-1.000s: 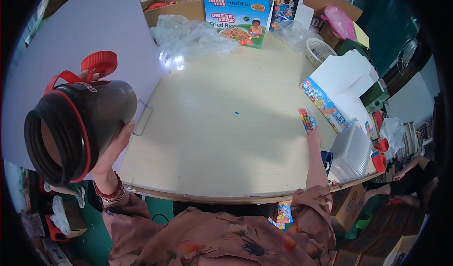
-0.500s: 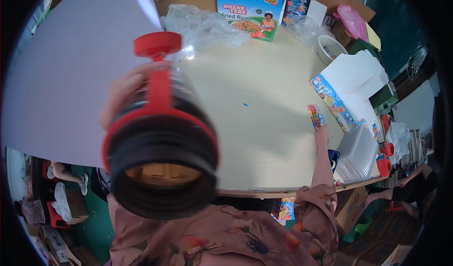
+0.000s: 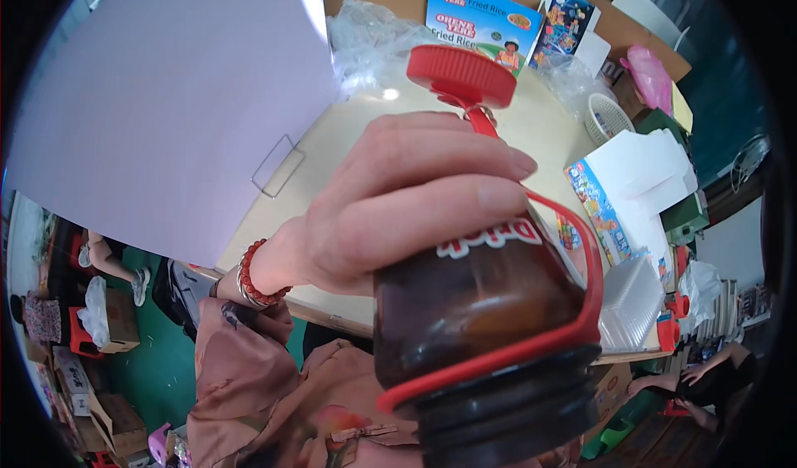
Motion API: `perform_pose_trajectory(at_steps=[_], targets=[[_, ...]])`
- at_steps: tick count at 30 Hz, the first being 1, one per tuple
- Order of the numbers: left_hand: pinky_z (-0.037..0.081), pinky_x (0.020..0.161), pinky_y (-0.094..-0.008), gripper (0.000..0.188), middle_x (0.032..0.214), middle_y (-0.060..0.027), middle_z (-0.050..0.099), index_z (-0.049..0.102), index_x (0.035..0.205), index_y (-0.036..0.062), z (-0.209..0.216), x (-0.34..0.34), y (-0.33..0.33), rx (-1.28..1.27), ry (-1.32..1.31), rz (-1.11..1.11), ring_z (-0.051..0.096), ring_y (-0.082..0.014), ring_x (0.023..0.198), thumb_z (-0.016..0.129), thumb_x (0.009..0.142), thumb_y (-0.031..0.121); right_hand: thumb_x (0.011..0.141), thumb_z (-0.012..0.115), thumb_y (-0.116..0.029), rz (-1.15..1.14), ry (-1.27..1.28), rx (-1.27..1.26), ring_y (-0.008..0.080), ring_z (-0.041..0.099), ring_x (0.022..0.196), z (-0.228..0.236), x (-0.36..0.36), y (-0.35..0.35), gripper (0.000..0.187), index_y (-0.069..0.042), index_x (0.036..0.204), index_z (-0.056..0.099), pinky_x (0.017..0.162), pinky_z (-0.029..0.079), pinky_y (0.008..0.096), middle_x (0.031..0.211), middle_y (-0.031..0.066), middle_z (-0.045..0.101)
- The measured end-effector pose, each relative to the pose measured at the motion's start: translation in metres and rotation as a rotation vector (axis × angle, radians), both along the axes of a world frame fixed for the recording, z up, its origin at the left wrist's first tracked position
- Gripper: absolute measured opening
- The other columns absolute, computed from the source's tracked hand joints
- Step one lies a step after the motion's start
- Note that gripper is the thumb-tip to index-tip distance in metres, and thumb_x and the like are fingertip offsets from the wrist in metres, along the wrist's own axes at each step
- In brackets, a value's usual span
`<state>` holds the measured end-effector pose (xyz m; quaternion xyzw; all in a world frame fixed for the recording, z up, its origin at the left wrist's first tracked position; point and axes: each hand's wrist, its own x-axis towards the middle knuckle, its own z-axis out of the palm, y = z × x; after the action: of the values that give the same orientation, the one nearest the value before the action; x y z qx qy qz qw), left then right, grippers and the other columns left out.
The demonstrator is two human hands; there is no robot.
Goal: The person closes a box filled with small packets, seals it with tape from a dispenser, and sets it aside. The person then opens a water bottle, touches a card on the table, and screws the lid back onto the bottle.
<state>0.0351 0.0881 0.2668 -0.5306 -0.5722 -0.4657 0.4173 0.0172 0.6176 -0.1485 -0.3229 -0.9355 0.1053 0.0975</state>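
My left hand (image 3: 415, 194) is wrapped around a dark brown see-through drinking bottle (image 3: 473, 310) with a red carrying strap. The bottle is tilted, its black threaded neck (image 3: 506, 410) toward me at the lower edge. Its red screw cap (image 3: 462, 75) is off the neck and hangs by the strap above my fingers. A colourful small packet (image 3: 569, 231) shows through the strap's loop. My right hand is nearly all hidden behind the bottle near that packet; its fingers cannot be made out.
A large pale panel (image 3: 166, 95) covers the table's left side, with a thin wire frame (image 3: 278, 167) at its edge. Farther back are clear plastic bags (image 3: 374, 41), a blue food box (image 3: 481, 20) and a white basket (image 3: 606, 118). An opened display box (image 3: 598, 207) and clear trays (image 3: 627, 302) stand right.
My left hand has brought the bottle rightward, turning it so its side now shows. The bottle now covers my right hand and forearm, which were visible at the packet. The view has shifted slightly.
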Motion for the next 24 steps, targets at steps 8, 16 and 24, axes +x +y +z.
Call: perform_pose_trajectory(at_steps=[8,16,24], targets=[[0.047,0.089,-0.0480,0.042,0.107,-0.0243,0.056,0.040,0.125,0.0130,0.030,0.017,-0.013,-0.102,-0.014,-0.051,0.057,-0.0376,0.095,0.057,0.089,0.023,0.091,0.055,-0.028,-0.044,-0.001,-0.020,0.0449,0.062,0.086,0.008,-0.004,-0.015,0.042,-0.001,0.115,0.035,0.073,0.049,0.0520,0.090,0.0285,0.063],[0.046,0.089,-0.0529,0.038,0.107,-0.0245,0.057,0.040,0.123,0.0145,0.053,0.022,-0.014,-0.074,0.118,-0.080,0.058,-0.0393,0.094,0.056,0.089,0.023,0.090,0.056,-0.026,-0.033,0.060,-0.033,0.0442,0.062,0.086,-0.005,0.000,-0.007,0.042,0.000,0.116,0.036,0.073,0.049,0.0515,0.090,0.0279,0.063],[0.048,0.086,-0.0516,0.040,0.105,-0.0249,0.057,0.040,0.123,0.0149,0.068,0.025,-0.003,0.075,0.212,-0.054,0.058,-0.0392,0.090,0.058,0.088,0.022,0.089,0.058,-0.022,-0.036,0.059,-0.055,0.0434,0.062,0.086,-0.004,-0.007,-0.010,0.041,0.000,0.116,0.036,0.074,0.050,0.0501,0.090,0.0269,0.063]])
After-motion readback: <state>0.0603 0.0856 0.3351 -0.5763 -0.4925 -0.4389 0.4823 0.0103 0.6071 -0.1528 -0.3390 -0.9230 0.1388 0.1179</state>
